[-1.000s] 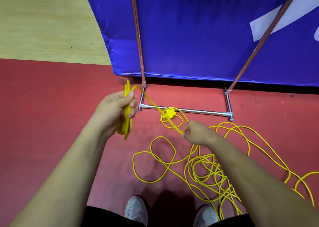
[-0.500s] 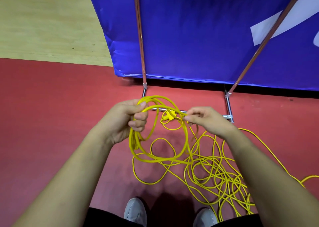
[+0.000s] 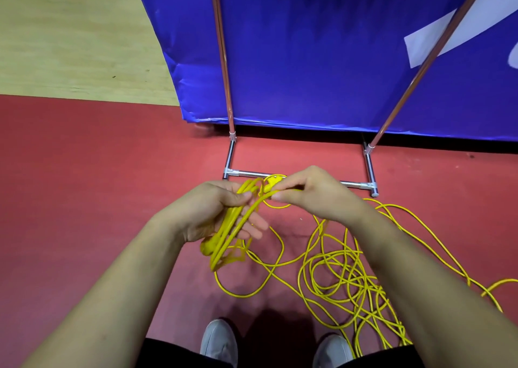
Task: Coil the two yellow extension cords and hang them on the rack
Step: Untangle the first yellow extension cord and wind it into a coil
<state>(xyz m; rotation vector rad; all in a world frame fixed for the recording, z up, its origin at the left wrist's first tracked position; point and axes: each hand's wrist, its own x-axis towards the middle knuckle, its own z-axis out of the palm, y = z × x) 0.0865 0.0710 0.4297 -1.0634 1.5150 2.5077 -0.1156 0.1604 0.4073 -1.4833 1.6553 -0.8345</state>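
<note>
A red floor is stretching out under the person, and a blue padded panel is standing behind the rack, whose metal base bar is lying on the floor with two poles rising from it. The left hand is gripping a small coil of yellow cord, with the fingers curling round the bundled loops and the thumb pressing on top. The right hand is pinching a single strand between thumb and fingertips, just beside the left thumb. Most of the loose cord is lying in a tangle on the floor, beyond the right shoe, with a yellow plug end showing near the base bar behind the hands. I cannot tell where one cord is ending and the other beginning. By my judgement the coiling of the first cord is under way and far from finished. The next move is calling for the left hand to take in the new loop while the right hand slides down the strand for another length, drawing it free of the tangle without snagging.
</note>
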